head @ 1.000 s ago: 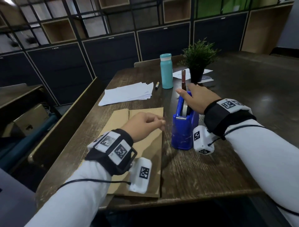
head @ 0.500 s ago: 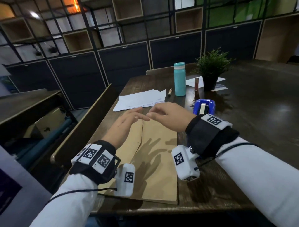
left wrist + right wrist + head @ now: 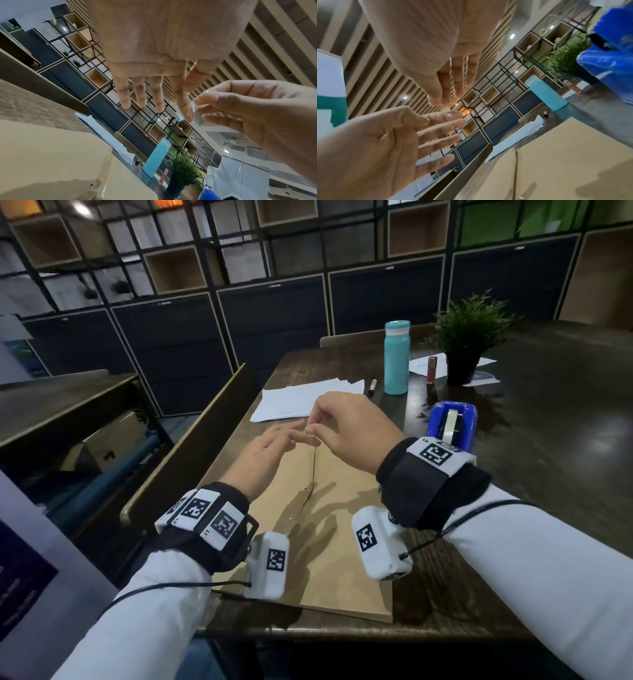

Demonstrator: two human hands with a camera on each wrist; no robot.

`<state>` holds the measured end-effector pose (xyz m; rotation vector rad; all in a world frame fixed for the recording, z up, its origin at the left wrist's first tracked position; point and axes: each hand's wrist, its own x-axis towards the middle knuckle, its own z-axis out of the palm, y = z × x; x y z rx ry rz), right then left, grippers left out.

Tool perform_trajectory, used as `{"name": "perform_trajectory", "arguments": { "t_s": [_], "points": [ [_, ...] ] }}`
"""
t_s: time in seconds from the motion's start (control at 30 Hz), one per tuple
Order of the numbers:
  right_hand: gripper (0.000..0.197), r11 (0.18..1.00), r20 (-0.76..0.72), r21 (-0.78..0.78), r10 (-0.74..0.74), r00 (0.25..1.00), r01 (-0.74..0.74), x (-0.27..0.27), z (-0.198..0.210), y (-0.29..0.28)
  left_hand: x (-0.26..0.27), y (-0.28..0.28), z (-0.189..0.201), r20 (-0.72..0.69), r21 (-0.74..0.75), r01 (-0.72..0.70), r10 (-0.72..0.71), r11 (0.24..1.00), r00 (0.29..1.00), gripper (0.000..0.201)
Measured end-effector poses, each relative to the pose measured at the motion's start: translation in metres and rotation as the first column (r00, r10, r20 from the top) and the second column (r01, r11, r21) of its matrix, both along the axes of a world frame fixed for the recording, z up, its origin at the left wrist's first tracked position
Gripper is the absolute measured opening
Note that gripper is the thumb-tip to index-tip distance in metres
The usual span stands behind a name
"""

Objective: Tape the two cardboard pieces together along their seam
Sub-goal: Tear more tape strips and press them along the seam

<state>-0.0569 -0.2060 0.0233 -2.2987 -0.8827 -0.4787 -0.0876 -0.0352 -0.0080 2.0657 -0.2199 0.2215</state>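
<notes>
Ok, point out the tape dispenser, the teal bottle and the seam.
tape dispenser (image 3: pixel 452 419), head view, blue body.
teal bottle (image 3: pixel 396 361), head view, mid-body.
seam (image 3: pixel 312 474), head view, gap between the cardboard pieces.

Cardboard (image 3: pixel 329 529) at tabletop's (image 3: pixel 445 594) near edge; dispenser (image 3: pixel 452 421) right; papers (image 3: pixel 301 402), bottle (image 3: pixel 396 357), plant (image 3: pixel 469 333) behind.

— How much of the clear strip of tape (image 3: pixel 193 108) shows?
— Little; it is see-through and blurred between the fingers.
— And the two flat brown cardboard pieces (image 3: pixel 342 508)?
— Wrists and cameras cover their near edge and part of the seam.
— The blue plastic tape dispenser (image 3: pixel 452 422)?
— The right wrist hides its base; the right wrist view cuts it off.
</notes>
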Motion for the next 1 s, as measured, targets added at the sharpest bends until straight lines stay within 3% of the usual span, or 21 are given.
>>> {"name": "perform_trajectory", "arguments": {
  "t_s": [0.1, 0.2, 0.37, 0.47, 0.6, 0.8, 1.0],
  "points": [
    [0.012, 0.995, 0.162, -0.102, 0.0, 0.987, 0.017, -0.009, -0.004, 0.006, 0.001, 0.005, 0.004, -0.009, 0.031, -0.076, 0.077, 0.997, 0.997, 0.03],
    [0.01, 0.998, 0.147, 0.046, 0.028, 0.989, -0.035, -0.01, -0.009, 0.009, 0.003, 0.016, 0.005, -0.079, 0.263, -0.129, 0.154, 0.956, 0.985, 0.028],
    [0.011, 0.996, -0.255, 0.087, 0.004, 0.967, 0.019, 0.002, -0.022, 0.009, 0.005, 0.039, 0.008, -0.373, 0.491, 0.053, 0.155, 0.869, 0.915, 0.032],
    [0.01, 0.992, -0.395, 0.115, -0.006, 0.918, 0.056, 0.011, -0.036, 0.006, 0.006, 0.045, 0.012, -0.424, 0.627, 0.152, 0.171, 0.764, 0.889, 0.031],
    [0.017, 0.98, -0.607, 0.194, 0.078, 0.791, 0.053, 0.015, -0.044, 0.009, 0.013, 0.038, 0.007, -0.429, 0.737, 0.232, 0.173, 0.635, 0.887, 0.028],
    [0.021, 0.964, -0.755, 0.253, 0.147, 0.639, 0.078, 0.014, -0.054, 0.022, 0.028, 0.033, -0.008, -0.416, 0.778, 0.252, 0.171, 0.576, 0.893, 0.023],
    [0.018, 0.98, -0.807, 0.187, 0.111, 0.579, 0.073, 0.013, -0.062, 0.03, 0.026, 0.037, -0.016, -0.427, 0.767, 0.259, 0.165, 0.587, 0.889, 0.02]
  ]
}}
